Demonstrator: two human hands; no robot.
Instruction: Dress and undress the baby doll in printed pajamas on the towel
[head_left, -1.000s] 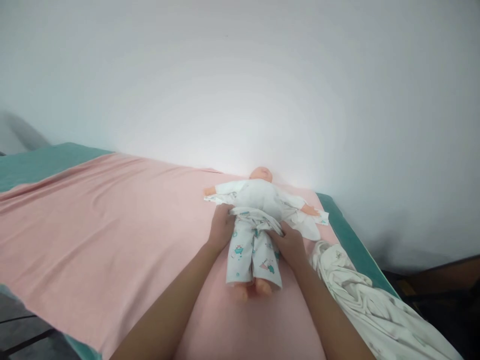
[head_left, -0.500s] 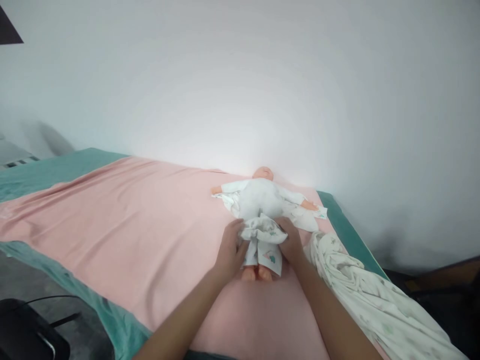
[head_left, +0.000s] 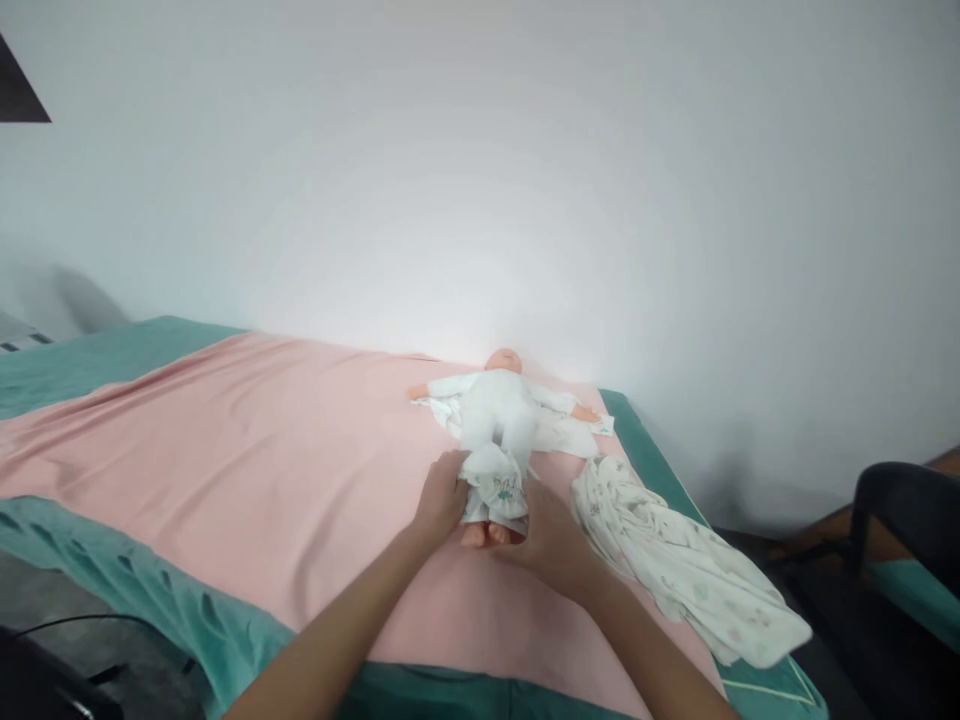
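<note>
A baby doll in white lies on its back, arms spread and feet toward me. Printed white doll pants are bunched round its lower legs, and its bare feet poke out of the hems. On the left side, my left hand is closed on the pants' edge. My right hand curls round the right pant leg, its thumb by the foot; its fingertips are partly hidden. A printed white garment is spread beneath the doll's back and arms.
A crumpled printed white cloth lies to the right of the doll. Pink sheet covers the green-covered bed, which stands against a pale wall. A black chair is at the right, a dark object at lower left.
The pants have gone from the thighs down to a bunch at the lower legs. My right hand has moved down beside the foot. The camera view has shifted a little.
</note>
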